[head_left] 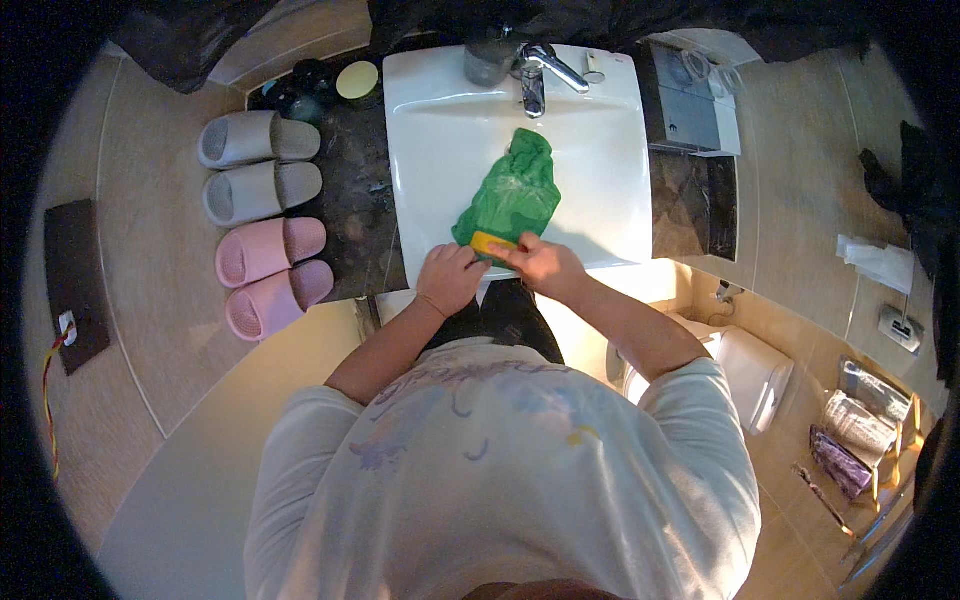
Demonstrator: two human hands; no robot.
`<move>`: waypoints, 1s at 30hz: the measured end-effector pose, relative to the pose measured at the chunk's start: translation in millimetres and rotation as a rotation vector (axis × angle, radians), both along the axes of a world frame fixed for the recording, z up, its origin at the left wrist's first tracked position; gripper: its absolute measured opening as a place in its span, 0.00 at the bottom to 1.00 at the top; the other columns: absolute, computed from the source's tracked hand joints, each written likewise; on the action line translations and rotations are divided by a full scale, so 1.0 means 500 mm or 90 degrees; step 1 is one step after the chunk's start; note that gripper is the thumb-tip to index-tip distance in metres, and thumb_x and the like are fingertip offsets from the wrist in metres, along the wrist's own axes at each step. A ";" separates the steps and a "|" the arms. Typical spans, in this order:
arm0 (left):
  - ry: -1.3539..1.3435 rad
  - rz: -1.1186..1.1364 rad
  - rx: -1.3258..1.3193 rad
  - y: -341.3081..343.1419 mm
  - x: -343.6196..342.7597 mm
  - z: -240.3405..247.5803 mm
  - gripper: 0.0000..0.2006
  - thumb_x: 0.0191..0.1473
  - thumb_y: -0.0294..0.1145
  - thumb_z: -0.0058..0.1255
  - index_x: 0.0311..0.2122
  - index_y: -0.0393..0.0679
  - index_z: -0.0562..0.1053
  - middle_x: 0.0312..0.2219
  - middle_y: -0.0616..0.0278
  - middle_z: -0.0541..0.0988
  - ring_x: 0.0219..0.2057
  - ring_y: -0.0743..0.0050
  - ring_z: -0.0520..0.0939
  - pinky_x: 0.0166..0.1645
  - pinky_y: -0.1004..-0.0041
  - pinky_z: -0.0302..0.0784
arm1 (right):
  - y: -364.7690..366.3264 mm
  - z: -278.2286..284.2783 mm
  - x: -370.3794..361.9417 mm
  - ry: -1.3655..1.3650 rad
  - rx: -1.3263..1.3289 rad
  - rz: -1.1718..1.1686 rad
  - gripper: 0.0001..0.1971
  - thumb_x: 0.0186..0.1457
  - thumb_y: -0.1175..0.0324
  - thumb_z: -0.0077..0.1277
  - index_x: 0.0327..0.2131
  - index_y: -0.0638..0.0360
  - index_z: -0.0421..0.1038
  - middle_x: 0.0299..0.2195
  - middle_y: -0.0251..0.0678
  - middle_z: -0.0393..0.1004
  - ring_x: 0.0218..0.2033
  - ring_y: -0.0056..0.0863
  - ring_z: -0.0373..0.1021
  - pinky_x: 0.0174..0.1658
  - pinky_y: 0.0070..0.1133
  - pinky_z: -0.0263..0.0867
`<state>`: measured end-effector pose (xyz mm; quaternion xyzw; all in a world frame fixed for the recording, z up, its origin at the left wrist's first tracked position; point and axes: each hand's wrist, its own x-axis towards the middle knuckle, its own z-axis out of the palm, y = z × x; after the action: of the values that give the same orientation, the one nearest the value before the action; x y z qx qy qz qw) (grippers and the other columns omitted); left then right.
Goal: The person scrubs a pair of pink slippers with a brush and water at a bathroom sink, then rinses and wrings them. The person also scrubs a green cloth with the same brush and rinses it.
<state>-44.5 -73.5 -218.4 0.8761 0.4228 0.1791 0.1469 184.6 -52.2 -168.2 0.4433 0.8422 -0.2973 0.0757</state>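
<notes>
A wet green cloth [510, 192], perhaps a small garment, lies spread down the middle of the white washbasin [425, 150]. Pale streaks show on its surface. My right hand [545, 266] grips a yellow soap bar [491, 244] and presses it on the cloth's lower end. My left hand [449, 277] is closed at the basin's front rim, with its fingertips on the cloth's near edge beside the bar. The part of the cloth under the fingers is hidden.
A chrome faucet [548, 75] stands at the basin's back. Grey slippers [245, 140] and pink slippers [250, 252] line the dark counter [355, 215] on the left, near a round-lidded jar [358, 82]. On the right are a grey box [687, 112] and, lower, a toilet [750, 375].
</notes>
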 end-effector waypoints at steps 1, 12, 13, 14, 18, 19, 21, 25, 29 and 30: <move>-0.012 0.006 0.001 -0.001 0.002 0.004 0.05 0.47 0.32 0.55 0.31 0.55 0.79 0.25 0.69 0.71 0.32 0.66 0.74 0.37 0.64 0.69 | 0.011 -0.014 0.025 -0.060 -0.063 -0.109 0.22 0.60 0.61 0.42 0.58 0.28 0.64 0.41 0.47 0.71 0.35 0.42 0.76 0.39 0.33 0.73; -0.069 0.021 0.017 0.001 0.009 0.007 0.03 0.46 0.31 0.56 0.27 0.55 0.78 0.24 0.69 0.71 0.31 0.63 0.74 0.35 0.61 0.68 | -0.024 -0.016 0.053 -0.085 -0.032 -0.175 0.19 0.63 0.59 0.40 0.57 0.39 0.64 0.36 0.47 0.73 0.32 0.41 0.76 0.33 0.34 0.75; -0.058 0.021 0.008 0.001 0.009 0.006 0.02 0.45 0.31 0.56 0.27 0.54 0.78 0.24 0.69 0.71 0.31 0.63 0.74 0.35 0.61 0.68 | 0.009 -0.025 0.074 -0.132 -0.051 -0.216 0.19 0.64 0.58 0.37 0.57 0.43 0.65 0.36 0.48 0.74 0.33 0.41 0.76 0.34 0.36 0.74; -0.049 0.016 0.001 0.006 0.010 0.003 0.02 0.45 0.32 0.56 0.27 0.54 0.78 0.24 0.68 0.70 0.31 0.63 0.74 0.34 0.61 0.68 | 0.041 -0.034 0.096 -0.180 -0.071 -0.261 0.19 0.66 0.57 0.35 0.56 0.47 0.65 0.36 0.48 0.74 0.33 0.42 0.76 0.36 0.37 0.74; -0.073 0.011 -0.009 0.008 0.011 0.001 0.03 0.43 0.31 0.55 0.25 0.54 0.78 0.24 0.68 0.70 0.32 0.62 0.74 0.34 0.60 0.68 | 0.042 -0.018 0.070 -0.144 -0.039 -0.176 0.23 0.63 0.61 0.35 0.62 0.33 0.59 0.44 0.47 0.73 0.35 0.40 0.77 0.36 0.34 0.74; -0.054 0.011 -0.012 0.004 0.010 -0.003 0.03 0.43 0.30 0.55 0.25 0.54 0.78 0.24 0.68 0.70 0.33 0.62 0.74 0.34 0.60 0.68 | 0.005 -0.009 0.044 -0.049 -0.011 -0.119 0.26 0.62 0.63 0.36 0.63 0.26 0.57 0.46 0.47 0.71 0.36 0.38 0.77 0.36 0.33 0.74; -0.022 0.013 -0.013 0.007 0.015 -0.011 0.04 0.42 0.30 0.54 0.24 0.54 0.78 0.24 0.68 0.70 0.33 0.62 0.74 0.35 0.61 0.68 | -0.051 -0.024 0.034 0.001 0.025 -0.034 0.30 0.62 0.65 0.34 0.65 0.18 0.49 0.47 0.48 0.70 0.37 0.41 0.76 0.38 0.33 0.75; -0.021 0.022 -0.048 0.015 0.012 -0.006 0.04 0.41 0.29 0.52 0.22 0.53 0.78 0.24 0.67 0.70 0.33 0.62 0.73 0.39 0.59 0.68 | 0.041 -0.042 0.110 -0.237 0.015 -0.256 0.19 0.65 0.58 0.36 0.58 0.32 0.63 0.36 0.45 0.73 0.35 0.42 0.75 0.36 0.36 0.72; 0.120 0.065 -0.126 0.063 0.039 0.054 0.05 0.44 0.28 0.51 0.21 0.49 0.78 0.23 0.64 0.73 0.36 0.60 0.76 0.44 0.57 0.68 | 0.095 -0.021 0.158 -0.204 -0.027 -0.306 0.21 0.64 0.59 0.38 0.59 0.36 0.64 0.36 0.47 0.72 0.35 0.45 0.74 0.38 0.37 0.71; 0.142 0.091 -0.132 0.084 0.054 0.065 0.06 0.44 0.29 0.51 0.21 0.49 0.78 0.23 0.64 0.73 0.36 0.59 0.76 0.43 0.56 0.68 | 0.094 -0.018 0.156 -0.175 -0.034 -0.304 0.21 0.63 0.60 0.39 0.60 0.37 0.64 0.36 0.47 0.72 0.35 0.46 0.74 0.38 0.37 0.71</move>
<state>-17.3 -31.4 -185.7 0.8386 0.5137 0.0459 0.1757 262.8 -5.0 -177.2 0.6631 0.6877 -0.2661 0.1290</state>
